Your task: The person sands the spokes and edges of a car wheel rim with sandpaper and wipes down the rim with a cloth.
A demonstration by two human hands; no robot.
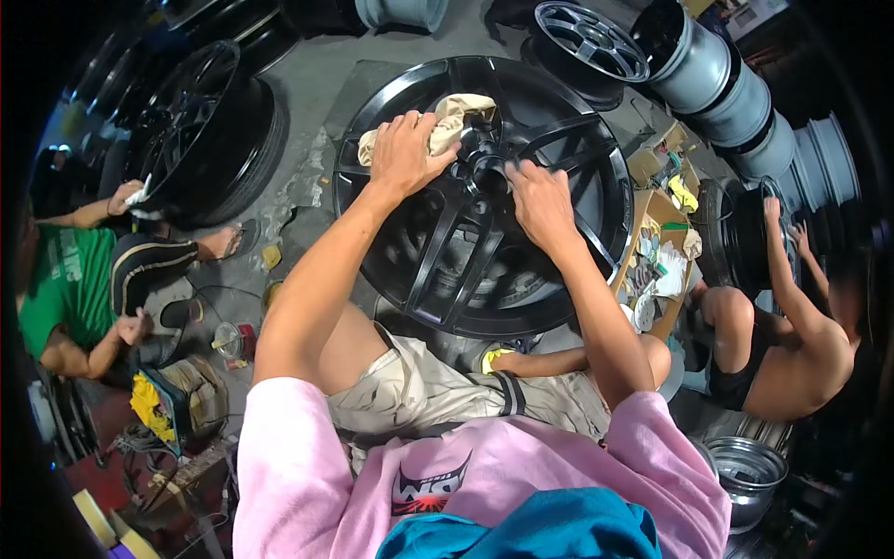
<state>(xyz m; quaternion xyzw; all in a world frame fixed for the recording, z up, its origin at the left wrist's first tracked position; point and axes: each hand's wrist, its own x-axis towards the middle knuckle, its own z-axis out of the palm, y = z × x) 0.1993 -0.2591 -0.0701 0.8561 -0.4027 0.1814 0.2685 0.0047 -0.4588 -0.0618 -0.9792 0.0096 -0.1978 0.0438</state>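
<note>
A large black wheel rim (450, 270) lies in front of me, its spokes spreading from a round hub. My left hand (408, 154) presses a crumpled beige cloth (458, 110) against the upper left spokes, fingers over the cloth. Just right of the hub opening, my right hand (543, 200) is on the rim with its fingers bent together and blurred. Whether anything small is between those fingers is hidden.
At the left a person in green (70, 270) sits by a black wheel (200, 140). Another person (792, 354) works at the right. A cardboard box of supplies (663, 265) stands beside my rim. Silver rims (731, 93) are stacked at the upper right.
</note>
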